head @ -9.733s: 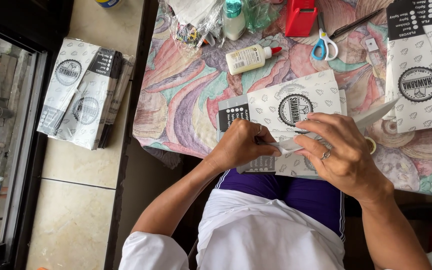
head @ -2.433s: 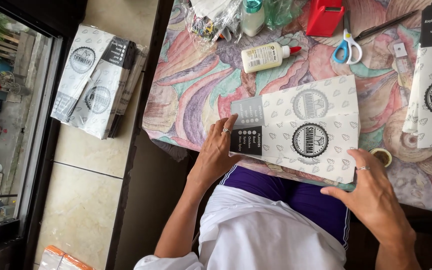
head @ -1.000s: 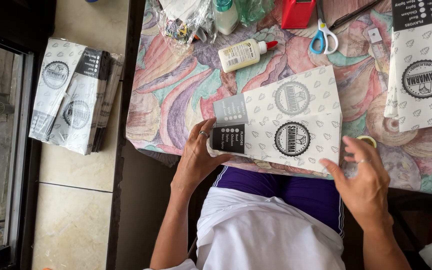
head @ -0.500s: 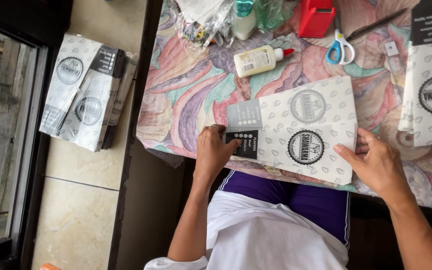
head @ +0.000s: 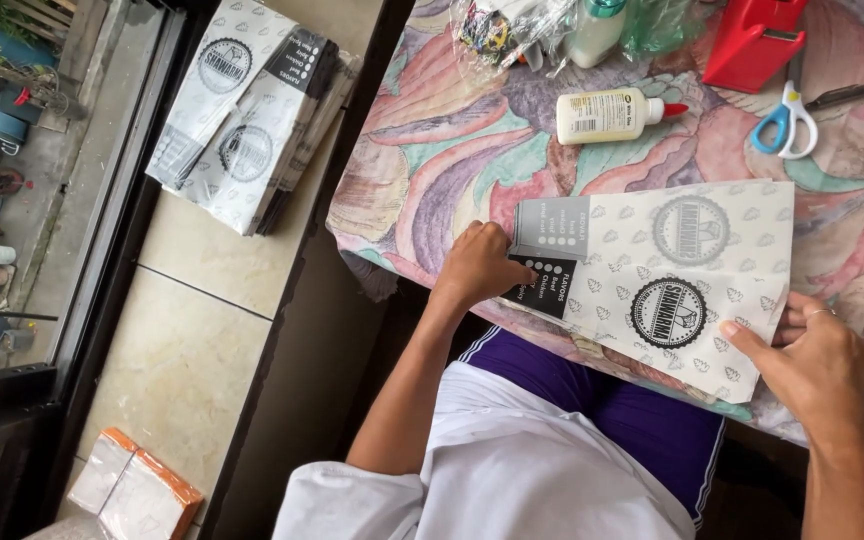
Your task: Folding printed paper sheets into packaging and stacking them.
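Both hands pressing a printed paper bag flat

Your paper bag (head: 672,280) lies on the worktop (head: 432,150) at its near edge, below the glue bottle (head: 607,113) and the blue scissors (head: 784,117). Since half a second ago your left hand (head: 477,265) has stayed on the bag's dark end, fingers (head: 497,240) curled narrow and pressing, gripping nothing. Your right hand (head: 817,365) has slid to the bag's opposite corner, fingers loosely spread on the edge. The bag looks creased flat, like the 2 bags stacked on the floor (head: 252,120).
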